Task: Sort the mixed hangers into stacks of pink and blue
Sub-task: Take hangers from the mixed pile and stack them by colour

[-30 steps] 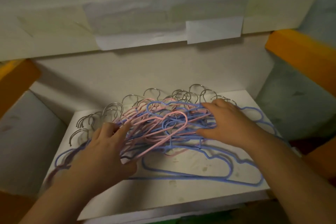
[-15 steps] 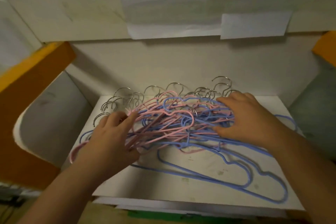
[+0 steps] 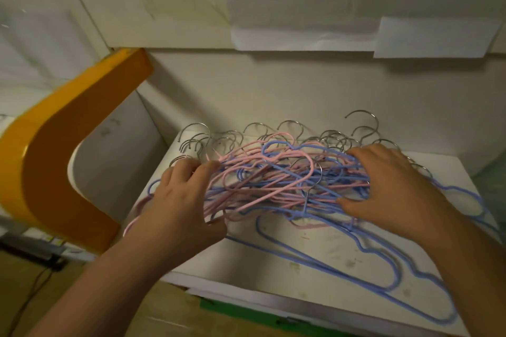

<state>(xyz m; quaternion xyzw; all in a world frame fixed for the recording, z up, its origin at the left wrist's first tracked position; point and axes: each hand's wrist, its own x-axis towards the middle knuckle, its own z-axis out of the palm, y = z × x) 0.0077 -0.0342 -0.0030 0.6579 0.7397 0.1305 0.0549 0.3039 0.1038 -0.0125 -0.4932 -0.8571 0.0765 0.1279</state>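
Observation:
A tangled pile of pink and blue wire hangers (image 3: pixel 276 178) with metal hooks lies on a white shelf (image 3: pixel 315 260). My left hand (image 3: pixel 178 205) clasps the pile's left side, fingers curled over the wires and thumb beneath. On the pile's right side rests my right hand (image 3: pixel 388 189), fingers spread on top and thumb tucked under the wires. A pink hanger (image 3: pixel 260 189) lies uppermost in the middle. One large blue hanger (image 3: pixel 377 262) lies loose at the front right, trailing toward the shelf's edge.
The shelf sits in a white alcove with a back wall (image 3: pixel 273 96) close behind the hooks. An orange curved frame (image 3: pixel 63 150) stands at the left. White paper sheets (image 3: pixel 432 38) hang above. A brown floor (image 3: pixel 169 317) lies below the front edge.
The view has swung left, so the pile and shelf sit further right in frame. Both hands keep the same hold on the two sides of the pile.

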